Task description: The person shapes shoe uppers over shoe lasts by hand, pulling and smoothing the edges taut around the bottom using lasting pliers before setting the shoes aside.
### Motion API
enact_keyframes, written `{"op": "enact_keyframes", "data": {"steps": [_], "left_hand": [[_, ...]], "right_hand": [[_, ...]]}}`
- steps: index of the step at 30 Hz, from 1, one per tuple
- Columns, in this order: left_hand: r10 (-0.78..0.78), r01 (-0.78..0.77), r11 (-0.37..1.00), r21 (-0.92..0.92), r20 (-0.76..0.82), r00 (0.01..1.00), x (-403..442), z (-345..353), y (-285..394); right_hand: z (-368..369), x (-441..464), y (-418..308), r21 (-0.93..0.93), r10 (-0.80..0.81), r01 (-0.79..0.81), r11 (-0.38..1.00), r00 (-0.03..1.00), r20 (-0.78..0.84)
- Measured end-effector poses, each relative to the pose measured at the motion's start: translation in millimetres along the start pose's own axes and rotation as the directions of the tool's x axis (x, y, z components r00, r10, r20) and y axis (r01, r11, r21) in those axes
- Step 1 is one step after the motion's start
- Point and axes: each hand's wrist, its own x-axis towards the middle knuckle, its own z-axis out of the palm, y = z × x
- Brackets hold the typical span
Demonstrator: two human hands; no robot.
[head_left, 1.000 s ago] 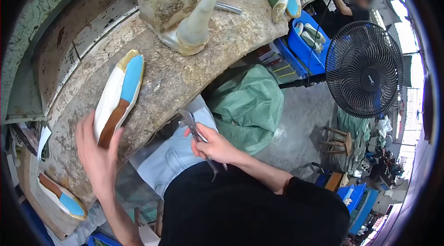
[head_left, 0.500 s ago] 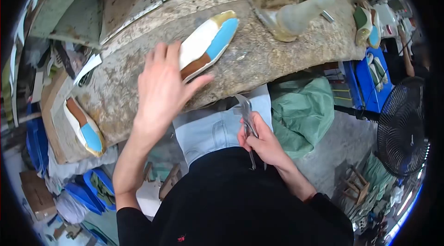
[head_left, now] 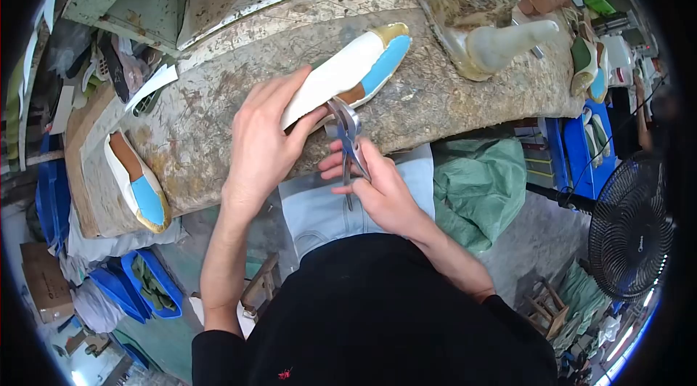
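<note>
My left hand (head_left: 265, 132) grips the heel end of a white shoe (head_left: 337, 63) that lies on the worn workbench (head_left: 435, 110). A blue and brown sole lining shows along the shoe's near side, and its toe end is yellowish. My right hand (head_left: 377, 183) is wrapped round metal pincers (head_left: 348, 128). Their head is up against the near edge of the shoe, just right of my left fingertips; whether the jaws grip the edge cannot be told. A second white shoe (head_left: 138, 183) with the same lining lies at the bench's left end.
A pale cone-shaped post (head_left: 508, 46) stands on the bench at upper right. Finished-looking shoes (head_left: 584, 66) sit beyond it. A green sheet (head_left: 479, 183) hangs below the bench's front edge. To the right are a black fan (head_left: 632, 230) and a blue bin (head_left: 584, 150).
My left hand has closed round the heel end of the shoe. My right hand has raised the pincers from over my lap to the shoe's near edge. The view has turned left.
</note>
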Motion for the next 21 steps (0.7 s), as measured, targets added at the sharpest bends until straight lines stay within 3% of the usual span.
{"op": "enact_keyframes", "data": {"steps": [3,5,6,8,12,14,16,21], "left_hand": [[-0.012,0.011,0.998,-0.068,-0.02,1.0,0.2,1.5,-3.9],[-0.001,-0.001,0.998,-0.07,-0.029,1.0,1.3,1.6,-5.7],[-0.001,-0.002,0.997,-0.071,-0.037,0.999,0.3,1.5,-5.8],[-0.014,0.011,0.996,-0.088,-0.032,0.999,-1.3,-0.1,-4.7],[-0.016,0.015,0.996,-0.084,-0.001,1.0,0.6,-3.1,-2.3],[0.011,-0.013,0.996,-0.088,-0.025,1.0,-2.3,1.6,-5.1],[0.001,-0.007,0.996,-0.092,-0.069,0.998,-4.2,6.2,-4.6],[-0.054,0.049,0.995,-0.089,-0.058,0.997,-1.1,3.7,2.7]], "right_hand": [[3.6,8.0,-2.8,0.056,-0.067,0.071,0.996,0.995,-0.069],[1.3,-2.0,-19.3,-0.041,0.07,-0.074,0.996,0.993,-0.092],[3.0,-7.7,-19.0,-0.12,-0.039,0.022,0.993,0.989,-0.141],[7.3,-16.8,-69.0,-0.158,0.093,-0.111,0.981,0.989,-0.118],[6.1,-12.3,-81.9,-0.449,-0.016,-0.028,0.893,0.995,-0.094],[1.0,-19.9,-74.0,-0.511,0.073,-0.092,0.854,0.996,-0.057],[-6.1,-24.7,-44.8,-0.295,0.073,-0.097,0.951,0.993,-0.09],[-11.7,-3.5,-28.7,-0.045,0.087,-0.09,0.995,0.994,-0.066]]}}
